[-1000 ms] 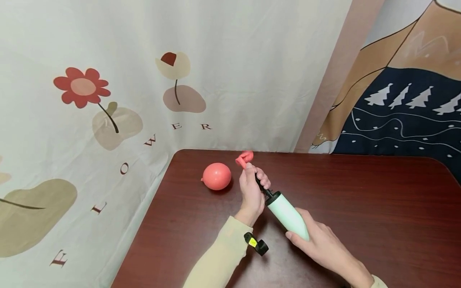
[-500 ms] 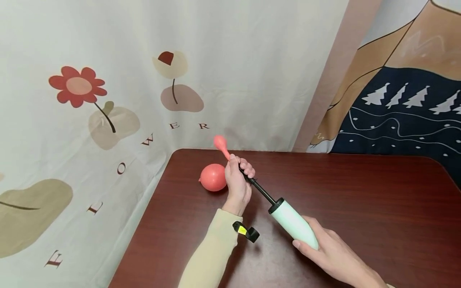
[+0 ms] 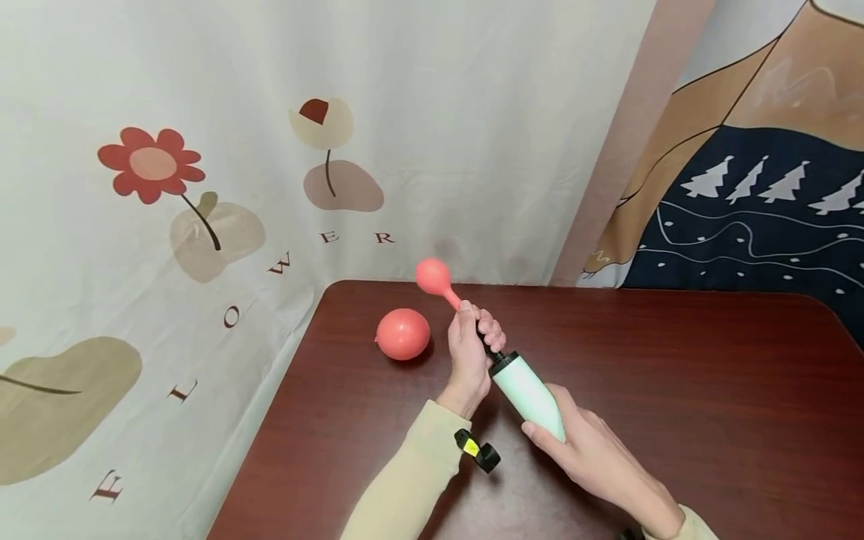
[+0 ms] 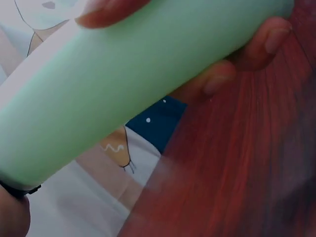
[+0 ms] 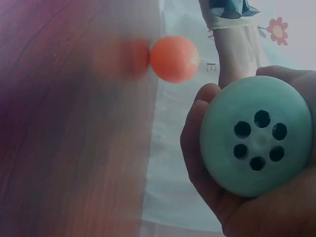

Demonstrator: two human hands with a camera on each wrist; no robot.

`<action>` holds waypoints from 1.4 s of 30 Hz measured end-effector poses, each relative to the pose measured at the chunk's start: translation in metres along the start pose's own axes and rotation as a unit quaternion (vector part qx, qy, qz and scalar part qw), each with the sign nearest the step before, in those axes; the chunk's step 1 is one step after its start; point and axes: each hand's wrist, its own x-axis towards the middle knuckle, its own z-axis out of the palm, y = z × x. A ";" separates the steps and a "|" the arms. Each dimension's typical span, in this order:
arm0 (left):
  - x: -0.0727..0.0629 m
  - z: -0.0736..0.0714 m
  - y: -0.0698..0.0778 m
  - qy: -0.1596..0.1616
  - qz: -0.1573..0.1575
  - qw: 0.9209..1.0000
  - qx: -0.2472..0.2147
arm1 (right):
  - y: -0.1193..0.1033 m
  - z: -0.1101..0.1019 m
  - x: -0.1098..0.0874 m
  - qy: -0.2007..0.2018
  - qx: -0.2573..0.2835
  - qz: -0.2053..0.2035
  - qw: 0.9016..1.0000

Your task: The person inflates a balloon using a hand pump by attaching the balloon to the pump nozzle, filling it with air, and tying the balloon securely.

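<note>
My left hand (image 3: pixel 471 341) grips the black nozzle end of a hand balloon pump, with the thumb over the neck of a small, partly filled red balloon (image 3: pixel 433 277). The pump's mint-green barrel (image 3: pixel 529 397) is held by my right hand (image 3: pixel 594 450), its fingers wrapped around the rear part. Little of the black rod shows between barrel and left hand. In the right wrist view the barrel's round end (image 5: pixel 256 136) has several dark holes. A larger red balloon (image 3: pixel 403 334), inflated and tied, lies on the table left of my left hand.
The dark reddish-brown table (image 3: pixel 675 375) reaches a pale curtain (image 3: pixel 472 150) with flower prints at the back and left. A navy and tan patterned cloth (image 3: pixel 776 202) hangs at the right. A black wrist camera (image 3: pixel 478 451) sits on my left sleeve.
The limp balloon on the nozzle has swelled into a small ball. The pump's rod came out of the barrel half a second ago and is now pushed back in. The tied balloon stays put.
</note>
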 end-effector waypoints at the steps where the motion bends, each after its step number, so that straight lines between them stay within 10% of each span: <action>1: 0.003 0.000 0.002 0.000 0.002 1.000 -0.001 | -0.001 0.000 0.002 -0.002 0.003 0.005 1.000; 16: 0.046 -0.026 0.057 0.073 0.051 0.995 -0.038 | 0.008 -0.022 -0.035 -0.070 -0.010 0.047 0.996; 34: 0.005 -0.004 0.009 0.005 0.007 1.000 -0.028 | -0.003 0.001 0.003 -0.021 0.018 0.013 1.000; 42: 0.015 -0.011 0.020 0.025 0.003 0.999 -0.025 | -0.003 0.006 -0.002 -0.044 0.065 0.044 0.996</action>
